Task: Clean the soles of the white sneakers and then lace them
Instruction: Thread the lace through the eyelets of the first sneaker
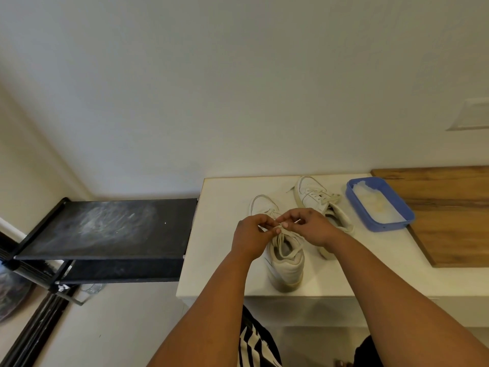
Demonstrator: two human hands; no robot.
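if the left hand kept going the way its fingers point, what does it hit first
Its fingers point rightward, so the left hand, pinching the white lace of the nearer white sneaker, would probably meet the right hand almost at once; depth is unclear.

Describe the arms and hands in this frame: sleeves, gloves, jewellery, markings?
Both forearms are bare to the frame edge, no sleeves visible. Left hand and right hand are ungloved; no rings, watch or bands visible. Fingernails look short and unpainted.

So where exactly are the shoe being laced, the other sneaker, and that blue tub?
near sneaker (287,266): head view, on its heel side.
far sneaker (313,198): head view, on its laced upper.
blue plastic tub (381,226): head view, on its near wall.
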